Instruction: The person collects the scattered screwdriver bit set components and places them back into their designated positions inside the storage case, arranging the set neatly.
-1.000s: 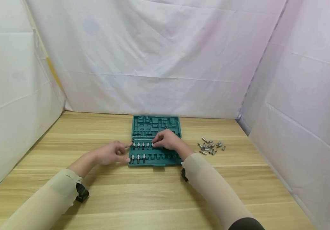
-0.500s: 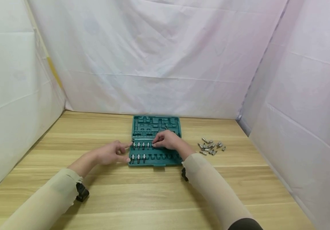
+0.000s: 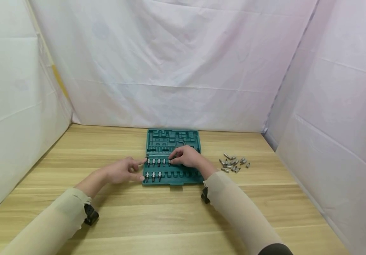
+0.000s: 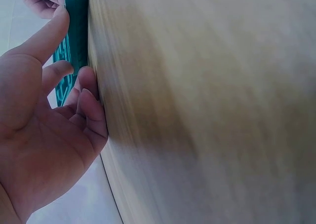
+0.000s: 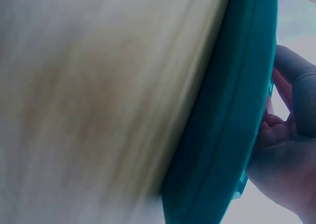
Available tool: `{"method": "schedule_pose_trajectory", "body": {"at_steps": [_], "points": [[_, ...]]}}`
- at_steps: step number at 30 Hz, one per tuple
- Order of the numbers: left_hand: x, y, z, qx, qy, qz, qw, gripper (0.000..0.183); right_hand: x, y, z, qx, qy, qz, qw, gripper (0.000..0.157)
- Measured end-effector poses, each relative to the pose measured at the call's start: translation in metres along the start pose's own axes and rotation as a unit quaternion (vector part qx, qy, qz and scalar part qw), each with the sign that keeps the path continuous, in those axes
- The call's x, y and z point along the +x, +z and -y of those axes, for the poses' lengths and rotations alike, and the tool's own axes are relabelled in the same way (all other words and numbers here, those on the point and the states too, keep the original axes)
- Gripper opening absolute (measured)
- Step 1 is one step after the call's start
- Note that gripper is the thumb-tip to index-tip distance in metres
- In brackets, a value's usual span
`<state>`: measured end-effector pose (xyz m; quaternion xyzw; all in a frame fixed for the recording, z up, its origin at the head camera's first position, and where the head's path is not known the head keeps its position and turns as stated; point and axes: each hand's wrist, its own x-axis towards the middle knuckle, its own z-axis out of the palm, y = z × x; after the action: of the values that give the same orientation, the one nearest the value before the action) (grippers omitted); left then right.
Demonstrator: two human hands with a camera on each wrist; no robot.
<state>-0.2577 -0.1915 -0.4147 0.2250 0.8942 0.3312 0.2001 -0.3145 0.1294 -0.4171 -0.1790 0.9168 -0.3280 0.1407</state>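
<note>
Watching remotely, I had the right grip [image 3: 187, 156] pinching a bit socket [image 3: 169, 163], fifth in the far row of the green case [image 3: 167, 169]; left grip [image 3: 122, 170], thumb and index apart, touched the case's left edge. Loose bits [image 3: 229, 166] lay rightward on the table [image 3: 157, 219].

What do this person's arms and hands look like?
The left hand and right hand wear no gloves. The left sleeve and right sleeve are beige with ragged ends; a small black device sits at each wrist. Something dark overlaps the right sleeve farther up.
</note>
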Motion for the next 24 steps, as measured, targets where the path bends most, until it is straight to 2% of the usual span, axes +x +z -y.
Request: {"method": "schedule_pose_trajectory", "body": {"at_steps": [7,12,18,24], "points": [[0.002,0.001,0.002,0.003,0.001,-0.002,1.0,0.088,-0.001,0.002,-0.002,-0.003,-0.001,-0.005,1.0,0.011],[0.003,0.002,0.003,-0.002,0.001,-0.001,1.0,0.087,-0.006,-0.003,-0.007,0.03,-0.031,-0.002,0.999,0.018],[0.001,0.002,0.003,-0.007,0.003,0.0,1.0,0.087,-0.018,-0.016,-0.006,0.05,-0.064,-0.008,0.997,0.026],[0.001,0.0,0.001,-0.013,0.003,0.001,0.9999,0.088,-0.036,-0.035,-0.011,0.059,-0.069,-0.019,0.996,0.033]]}}
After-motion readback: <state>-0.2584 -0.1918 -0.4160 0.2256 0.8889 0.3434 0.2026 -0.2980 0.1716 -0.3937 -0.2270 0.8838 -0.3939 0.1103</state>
